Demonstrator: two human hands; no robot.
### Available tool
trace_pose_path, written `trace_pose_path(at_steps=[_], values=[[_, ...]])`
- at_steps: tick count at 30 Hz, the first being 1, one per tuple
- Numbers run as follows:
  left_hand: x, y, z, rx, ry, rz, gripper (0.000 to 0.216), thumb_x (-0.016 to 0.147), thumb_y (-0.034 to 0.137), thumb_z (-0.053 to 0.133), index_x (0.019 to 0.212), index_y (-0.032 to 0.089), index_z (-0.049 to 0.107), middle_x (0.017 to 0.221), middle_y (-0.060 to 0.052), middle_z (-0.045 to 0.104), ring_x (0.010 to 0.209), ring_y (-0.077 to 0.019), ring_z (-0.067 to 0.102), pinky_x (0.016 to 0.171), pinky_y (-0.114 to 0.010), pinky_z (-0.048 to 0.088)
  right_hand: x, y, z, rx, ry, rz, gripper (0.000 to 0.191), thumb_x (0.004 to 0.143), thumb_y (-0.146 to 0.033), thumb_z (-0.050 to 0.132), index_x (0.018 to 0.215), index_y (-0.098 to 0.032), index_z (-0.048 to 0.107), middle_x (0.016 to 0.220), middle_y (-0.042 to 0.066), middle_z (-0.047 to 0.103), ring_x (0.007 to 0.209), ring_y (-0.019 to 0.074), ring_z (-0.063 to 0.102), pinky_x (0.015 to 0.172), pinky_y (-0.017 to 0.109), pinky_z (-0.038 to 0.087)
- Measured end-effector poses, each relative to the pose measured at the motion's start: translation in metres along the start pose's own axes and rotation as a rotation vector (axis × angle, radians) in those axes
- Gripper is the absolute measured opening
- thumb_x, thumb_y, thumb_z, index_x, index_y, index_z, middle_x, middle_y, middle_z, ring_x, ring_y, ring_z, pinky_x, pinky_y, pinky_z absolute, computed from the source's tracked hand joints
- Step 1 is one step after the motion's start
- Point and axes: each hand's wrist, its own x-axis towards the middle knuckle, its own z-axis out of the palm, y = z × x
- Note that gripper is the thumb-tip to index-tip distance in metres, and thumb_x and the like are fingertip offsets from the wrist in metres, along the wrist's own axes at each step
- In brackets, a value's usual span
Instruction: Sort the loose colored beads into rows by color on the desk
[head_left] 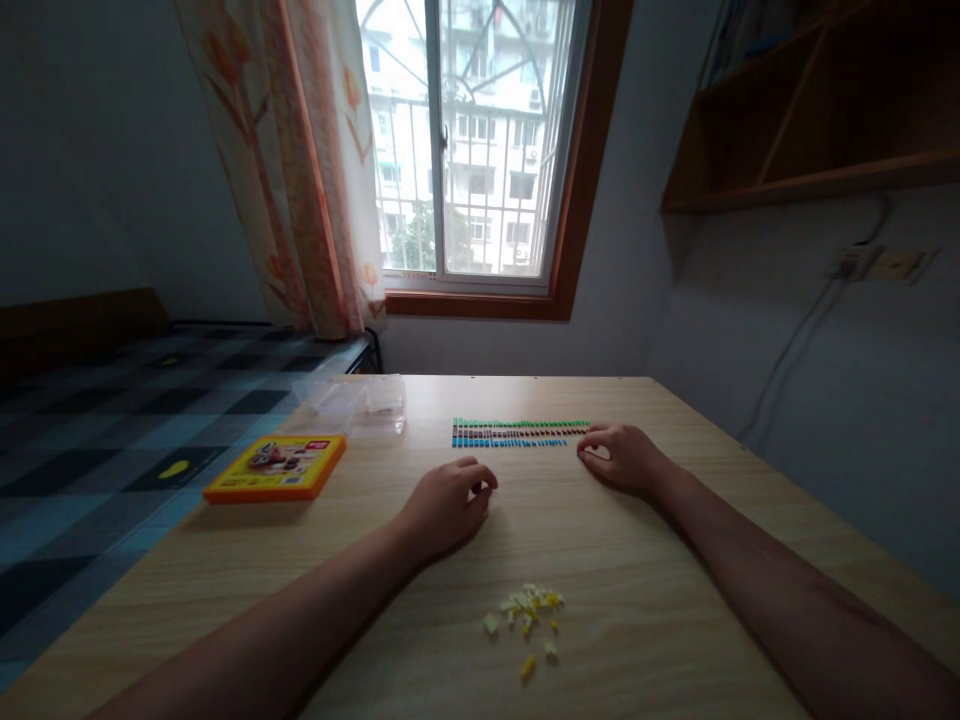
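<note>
My right hand [624, 460] is at the right end of the rows, thumb and forefinger pinched on a tiny blue building brick [579, 455]. Left of it lie three lines of small bricks: a green row [517, 423] at the back, a dark brown row [525, 433] in the middle and a blue row [510, 443] in front. My left hand [452, 507] rests over the table just in front of the rows' left part, fingers curled toward the thumb; whatever they hold, if anything, is hidden. Nearer to me lies a loose pile of yellow and cream bricks [531, 602].
An orange and yellow box [277, 468] lies on the left of the wooden table [637, 600], with a clear plastic tray [352, 405] behind it. A bed with a checked cover [112, 430] stands to the left. Shelves [810, 110] hang on the right wall.
</note>
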Motion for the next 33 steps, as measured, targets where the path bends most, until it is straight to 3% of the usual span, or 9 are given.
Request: trace_pose_path(at_steps=[7,17,23,28,33], values=[[0.0,0.0,0.0,-0.004,-0.003,0.005,0.019,0.082,0.017,0.052,0.088,0.021,0.07,0.086,-0.001,0.065,0.067,-0.0114,0.055,0.064,-0.023,0.04,0.004,0.011,0.011,-0.092,0.012,0.07,0.023,0.089,-0.033,0.053,0.094,-0.027,0.075,0.095,0.003,0.07,0.078,0.0162,0.063,0.068,0.026,0.042],[-0.001,0.002,-0.001,-0.013,-0.002,0.043,0.02,0.081,0.016,0.052,0.087,0.02,0.071,0.086,-0.002,0.066,0.069,-0.0117,0.056,0.065,-0.023,0.042,0.006,0.019,0.016,-0.033,-0.023,0.028,0.03,0.095,-0.037,0.048,0.11,-0.03,0.073,0.099,0.004,0.069,0.082,0.0156,0.064,0.072,0.025,0.046],[-0.001,0.003,-0.001,-0.01,-0.005,0.038,0.02,0.08,0.015,0.052,0.087,0.02,0.071,0.085,-0.002,0.066,0.07,-0.0122,0.057,0.066,-0.023,0.042,0.005,0.024,0.016,-0.022,0.012,-0.009,0.028,0.093,-0.034,0.05,0.108,-0.03,0.073,0.102,0.004,0.068,0.082,0.0158,0.064,0.072,0.025,0.046],[-0.001,0.002,0.0,-0.011,-0.005,0.041,0.02,0.08,0.015,0.052,0.086,0.02,0.07,0.085,-0.002,0.066,0.072,-0.0128,0.058,0.068,-0.024,0.043,0.005,0.019,0.021,-0.032,0.12,0.084,0.026,0.091,-0.03,0.051,0.105,-0.027,0.073,0.1,0.004,0.067,0.08,0.0156,0.064,0.073,0.026,0.047],[-0.001,0.001,0.0,-0.019,-0.015,0.039,0.022,0.078,0.013,0.052,0.087,0.02,0.071,0.086,-0.002,0.066,0.072,-0.0127,0.058,0.068,-0.023,0.043,0.007,0.013,0.027,-0.05,0.108,0.116,0.025,0.09,-0.036,0.053,0.099,-0.027,0.075,0.1,0.004,0.067,0.08,0.0158,0.064,0.071,0.026,0.047]])
